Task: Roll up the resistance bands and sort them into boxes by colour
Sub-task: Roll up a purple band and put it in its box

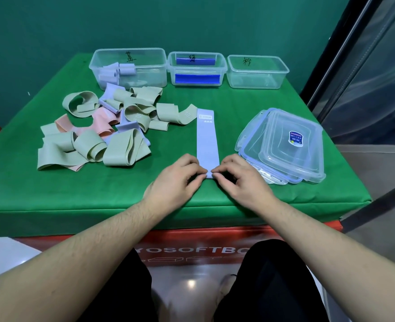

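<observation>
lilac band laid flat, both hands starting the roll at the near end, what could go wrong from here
1. Both hands, left hand and right hand, pinch only the near end of the lilac band, so the roll may start crooked or spring open.
2. Its far end touches a green band of the loose pile, which might drag along.

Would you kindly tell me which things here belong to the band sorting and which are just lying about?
In the job: flat lilac band, pinched at its near end by left hand and right hand; loose band pile; three clear boxes.
Lying about: stacked lids; green cloth.
</observation>
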`<move>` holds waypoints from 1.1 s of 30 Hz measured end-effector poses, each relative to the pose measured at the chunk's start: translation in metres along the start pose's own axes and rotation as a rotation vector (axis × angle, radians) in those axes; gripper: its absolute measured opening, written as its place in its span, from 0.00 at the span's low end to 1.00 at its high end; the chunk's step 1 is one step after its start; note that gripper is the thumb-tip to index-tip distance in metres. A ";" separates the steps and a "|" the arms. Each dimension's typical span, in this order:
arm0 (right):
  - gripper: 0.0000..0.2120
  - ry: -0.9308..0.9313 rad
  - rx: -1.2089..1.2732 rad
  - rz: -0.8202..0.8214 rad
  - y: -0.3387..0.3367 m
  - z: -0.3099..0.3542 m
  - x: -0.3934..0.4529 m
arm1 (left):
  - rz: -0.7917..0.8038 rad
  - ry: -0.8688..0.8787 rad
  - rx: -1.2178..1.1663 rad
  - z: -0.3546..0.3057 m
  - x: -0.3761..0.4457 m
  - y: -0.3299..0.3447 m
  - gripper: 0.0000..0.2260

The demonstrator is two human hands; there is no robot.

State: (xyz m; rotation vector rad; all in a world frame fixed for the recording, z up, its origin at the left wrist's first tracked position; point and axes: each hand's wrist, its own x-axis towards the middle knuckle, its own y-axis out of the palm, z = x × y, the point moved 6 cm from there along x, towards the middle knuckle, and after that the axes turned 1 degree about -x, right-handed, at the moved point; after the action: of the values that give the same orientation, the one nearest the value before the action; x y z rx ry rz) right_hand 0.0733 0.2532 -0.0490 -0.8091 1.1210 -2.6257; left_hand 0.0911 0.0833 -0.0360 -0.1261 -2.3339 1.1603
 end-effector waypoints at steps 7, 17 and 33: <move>0.09 -0.002 -0.023 0.021 0.000 0.000 0.001 | 0.032 -0.012 -0.016 0.002 0.002 0.001 0.10; 0.06 -0.047 0.003 -0.032 -0.004 0.005 -0.003 | 0.016 -0.003 -0.059 0.003 -0.001 -0.002 0.09; 0.10 -0.026 -0.056 -0.010 0.001 0.003 -0.002 | 0.002 0.001 -0.052 0.003 0.000 0.000 0.07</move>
State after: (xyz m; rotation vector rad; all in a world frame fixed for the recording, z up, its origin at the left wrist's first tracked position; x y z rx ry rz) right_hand 0.0768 0.2516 -0.0489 -0.8590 1.1921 -2.5948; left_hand 0.0897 0.0807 -0.0377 -0.1471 -2.3640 1.1006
